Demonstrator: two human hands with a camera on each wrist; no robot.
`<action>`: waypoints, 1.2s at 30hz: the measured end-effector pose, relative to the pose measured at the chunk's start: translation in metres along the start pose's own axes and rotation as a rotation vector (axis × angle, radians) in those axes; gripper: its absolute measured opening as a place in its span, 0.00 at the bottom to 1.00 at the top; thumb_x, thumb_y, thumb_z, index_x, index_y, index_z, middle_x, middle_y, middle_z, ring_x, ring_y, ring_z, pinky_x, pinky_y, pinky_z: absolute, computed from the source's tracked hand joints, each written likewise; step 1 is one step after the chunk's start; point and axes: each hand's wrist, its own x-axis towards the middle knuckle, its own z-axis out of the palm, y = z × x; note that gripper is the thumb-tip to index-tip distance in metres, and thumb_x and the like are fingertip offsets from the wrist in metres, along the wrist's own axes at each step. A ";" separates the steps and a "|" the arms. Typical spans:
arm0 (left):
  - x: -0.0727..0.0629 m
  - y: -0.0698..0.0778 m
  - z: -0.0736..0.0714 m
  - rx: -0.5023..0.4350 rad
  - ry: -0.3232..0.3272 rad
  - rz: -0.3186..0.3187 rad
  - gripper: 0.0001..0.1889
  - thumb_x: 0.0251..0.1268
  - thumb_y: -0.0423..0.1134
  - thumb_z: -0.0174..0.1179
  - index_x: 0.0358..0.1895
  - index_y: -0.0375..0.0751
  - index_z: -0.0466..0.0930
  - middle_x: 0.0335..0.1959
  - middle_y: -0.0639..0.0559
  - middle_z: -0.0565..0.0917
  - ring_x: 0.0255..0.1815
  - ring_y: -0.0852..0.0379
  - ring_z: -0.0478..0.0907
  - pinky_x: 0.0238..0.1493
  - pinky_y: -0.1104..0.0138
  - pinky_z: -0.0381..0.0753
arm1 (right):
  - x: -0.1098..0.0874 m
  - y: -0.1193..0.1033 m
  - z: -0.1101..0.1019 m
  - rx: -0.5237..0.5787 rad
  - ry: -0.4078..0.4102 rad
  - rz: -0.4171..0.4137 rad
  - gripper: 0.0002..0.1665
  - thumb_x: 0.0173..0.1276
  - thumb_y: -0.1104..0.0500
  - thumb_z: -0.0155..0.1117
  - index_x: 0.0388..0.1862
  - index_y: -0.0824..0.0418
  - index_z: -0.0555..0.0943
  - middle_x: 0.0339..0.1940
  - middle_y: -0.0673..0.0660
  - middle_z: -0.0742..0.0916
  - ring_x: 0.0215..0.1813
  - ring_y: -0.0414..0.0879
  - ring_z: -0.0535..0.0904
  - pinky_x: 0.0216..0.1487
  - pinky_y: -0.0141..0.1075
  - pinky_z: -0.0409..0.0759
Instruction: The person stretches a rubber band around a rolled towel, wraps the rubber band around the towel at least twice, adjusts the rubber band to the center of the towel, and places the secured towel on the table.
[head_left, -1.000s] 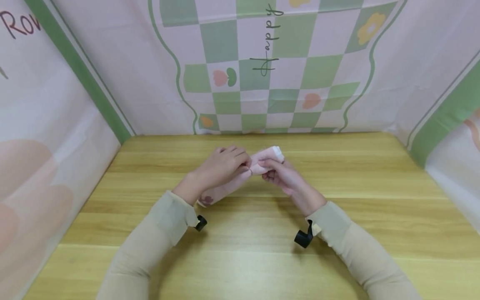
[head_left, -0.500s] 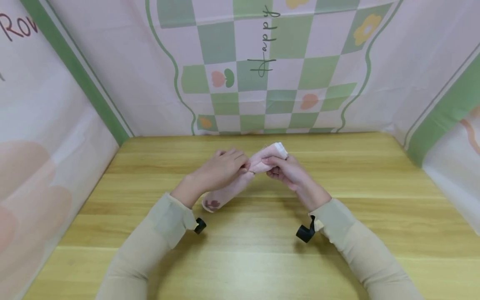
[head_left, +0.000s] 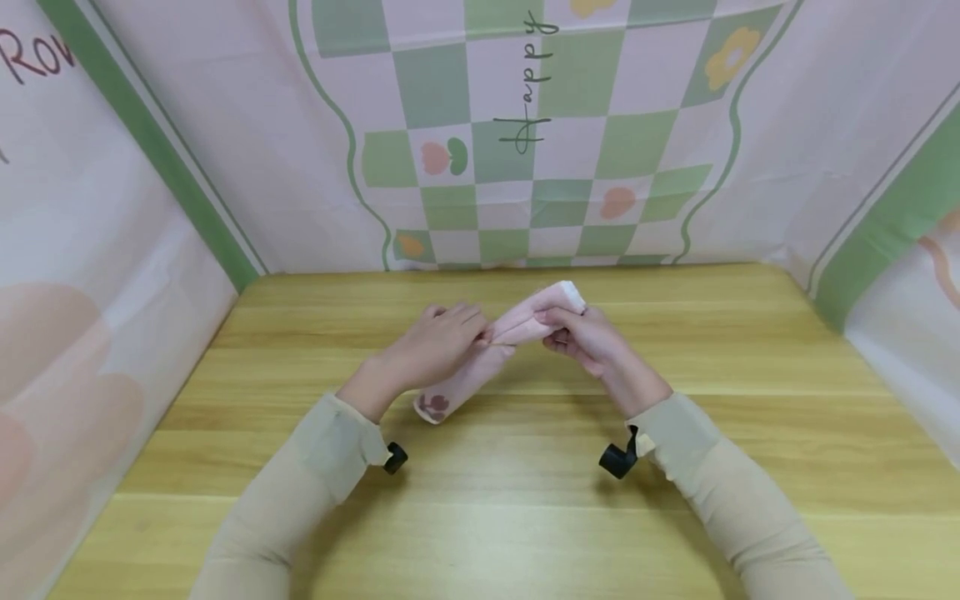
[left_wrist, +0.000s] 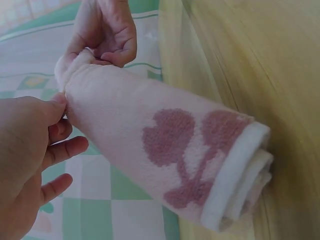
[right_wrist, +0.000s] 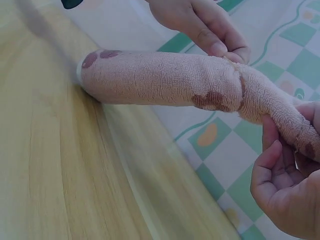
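A rolled pink towel (head_left: 468, 375) with darker flower patches and a white edge is held at a slant above the table, bent near its middle. Around that bend runs a thin brownish band (right_wrist: 242, 90), maybe a rubber band. My left hand (head_left: 442, 346) pinches the band with thumb and forefinger; its other fingers are apart from the towel in the left wrist view. Past the band, my right hand (head_left: 588, 337) grips the towel's far part between thumb and curled fingers. The rolled near end with its spiral layers points down to the left.
A wood-grain table (head_left: 495, 517) lies under both hands. Behind it hangs a printed cloth (head_left: 570, 150) with green checks. More cloth (head_left: 97, 292) covers the left side. Black wrist cameras (head_left: 618, 460) stick out below the sleeves.
My right hand has moved a little up and to the right with the towel's far end. More of the towel shows between the hands, and the near end has shifted right.
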 end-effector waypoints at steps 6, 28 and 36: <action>0.002 -0.001 0.002 -0.012 0.017 -0.003 0.05 0.84 0.41 0.49 0.45 0.48 0.72 0.42 0.58 0.74 0.50 0.57 0.72 0.62 0.48 0.69 | 0.000 -0.002 -0.005 0.016 -0.017 -0.011 0.07 0.74 0.68 0.57 0.39 0.60 0.81 0.27 0.51 0.85 0.29 0.38 0.79 0.35 0.29 0.78; 0.006 0.000 0.005 -0.126 0.195 -0.049 0.04 0.77 0.39 0.59 0.47 0.44 0.78 0.44 0.52 0.81 0.48 0.53 0.77 0.52 0.52 0.76 | 0.000 0.001 0.009 0.098 0.010 0.019 0.07 0.75 0.66 0.54 0.35 0.61 0.78 0.27 0.53 0.83 0.27 0.41 0.78 0.35 0.30 0.79; 0.003 -0.007 0.013 -0.198 0.413 0.036 0.03 0.69 0.34 0.67 0.40 0.40 0.84 0.33 0.51 0.83 0.34 0.56 0.77 0.36 0.66 0.78 | 0.000 0.007 0.012 0.203 0.040 0.053 0.09 0.77 0.66 0.50 0.36 0.64 0.76 0.27 0.54 0.83 0.28 0.41 0.78 0.35 0.29 0.79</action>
